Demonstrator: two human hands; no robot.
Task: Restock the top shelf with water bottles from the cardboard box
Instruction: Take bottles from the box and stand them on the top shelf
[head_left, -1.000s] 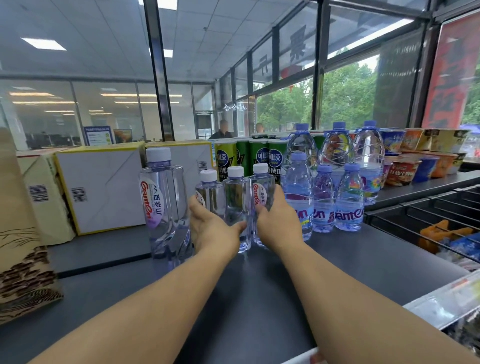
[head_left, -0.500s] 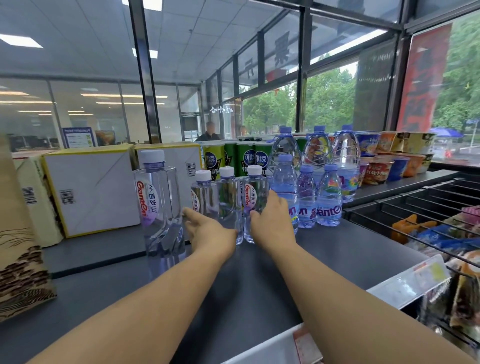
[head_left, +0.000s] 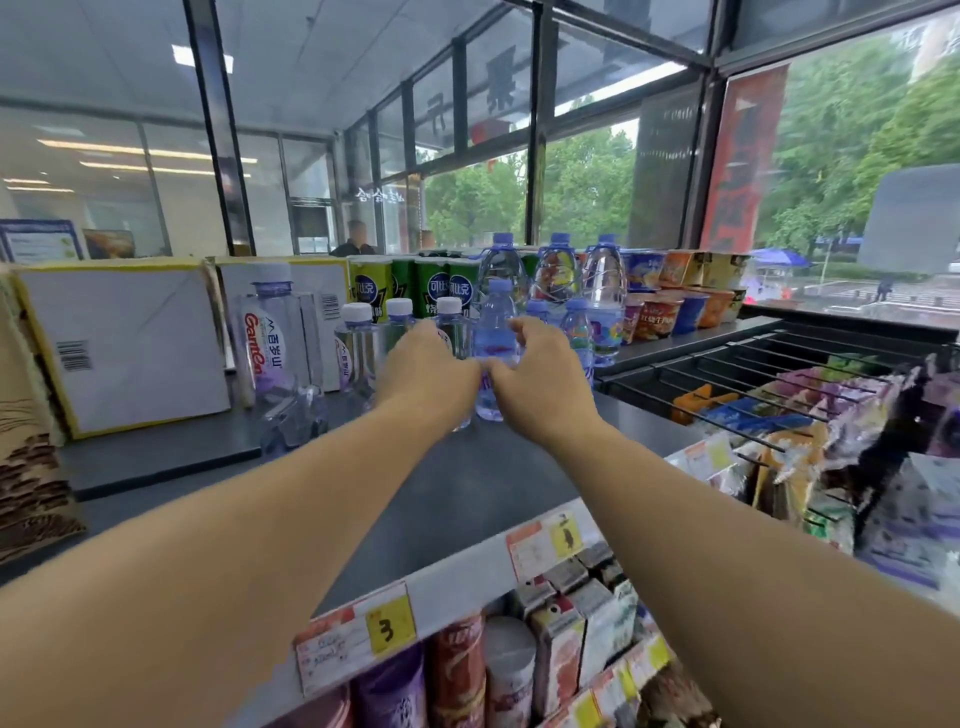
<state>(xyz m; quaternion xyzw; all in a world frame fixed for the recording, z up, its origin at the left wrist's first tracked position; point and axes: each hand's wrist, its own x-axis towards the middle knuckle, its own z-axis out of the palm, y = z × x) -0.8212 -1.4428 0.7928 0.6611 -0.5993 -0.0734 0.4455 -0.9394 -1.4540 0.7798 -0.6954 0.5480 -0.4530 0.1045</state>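
Water bottle (head_left: 493, 348) now gripped between left hand (head_left: 428, 371) and right hand (head_left: 540, 384), both shifted right (white-capped trio (head_left: 400, 332) released).

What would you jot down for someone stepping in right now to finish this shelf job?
Left hand: against the white-capped small bottles, grip hidden.
Right hand: fingers curled round a blue-capped small bottle.
Both rows stand upright on the top shelf, beside a large Ganten bottle.
Done: several bottles placed.
Left: straighten rows, fetch more; the cardboard box isn't in view.
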